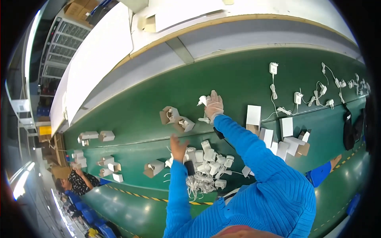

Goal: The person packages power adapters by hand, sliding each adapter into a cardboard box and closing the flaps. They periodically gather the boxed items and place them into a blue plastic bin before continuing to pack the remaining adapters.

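My right hand (214, 104), in a thin pale glove, reaches over the far strip of the green belt. A white power adapter (202, 100) is gripped at its thumb side, with a white cable bundle (204, 119) below it. My left hand (178, 148) is open, fingers apart, holding nothing, above the left edge of a pile of white adapters and cables (206, 162). Just beyond it stand two open boxes, one (169, 115) beside another (185, 124), with white pieces inside. Another open box (154, 168) lies left of the pile.
White boxes (285, 142) cluster by my right arm. Adapters with cables (297, 97) lie along the belt's far right. More small boxes (107, 136) sit to the left, where another person (81, 180) works. A raised white shelf (246, 33) runs along the far side.
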A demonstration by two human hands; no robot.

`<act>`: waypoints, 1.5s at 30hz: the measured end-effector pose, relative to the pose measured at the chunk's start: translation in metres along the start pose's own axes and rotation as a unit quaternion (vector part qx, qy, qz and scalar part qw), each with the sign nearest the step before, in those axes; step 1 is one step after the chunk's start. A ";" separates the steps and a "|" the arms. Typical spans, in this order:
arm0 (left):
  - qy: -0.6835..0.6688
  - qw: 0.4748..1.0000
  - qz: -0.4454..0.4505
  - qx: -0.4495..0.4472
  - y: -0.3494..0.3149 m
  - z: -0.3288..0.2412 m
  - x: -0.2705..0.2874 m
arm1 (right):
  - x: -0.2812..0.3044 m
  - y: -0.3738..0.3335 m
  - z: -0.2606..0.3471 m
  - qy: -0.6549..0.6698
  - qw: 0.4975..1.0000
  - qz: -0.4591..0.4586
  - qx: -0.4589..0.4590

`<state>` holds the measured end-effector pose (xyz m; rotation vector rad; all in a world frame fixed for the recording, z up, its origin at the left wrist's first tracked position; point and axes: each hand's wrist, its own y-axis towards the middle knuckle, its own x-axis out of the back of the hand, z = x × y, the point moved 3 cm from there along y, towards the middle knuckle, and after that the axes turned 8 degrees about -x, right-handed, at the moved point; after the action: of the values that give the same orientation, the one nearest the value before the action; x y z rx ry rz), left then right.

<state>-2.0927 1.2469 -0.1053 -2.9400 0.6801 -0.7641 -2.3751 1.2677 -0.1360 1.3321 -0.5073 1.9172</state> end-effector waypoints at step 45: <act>0.429 0.698 0.259 -0.512 -0.017 -0.213 -0.244 | 0.357 -0.214 -0.226 0.695 0.666 0.234 -0.135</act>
<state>-2.3772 1.3816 -0.0276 -2.4482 2.5692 -2.2400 -2.4244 1.6823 0.0870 -0.7219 -0.2653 2.4614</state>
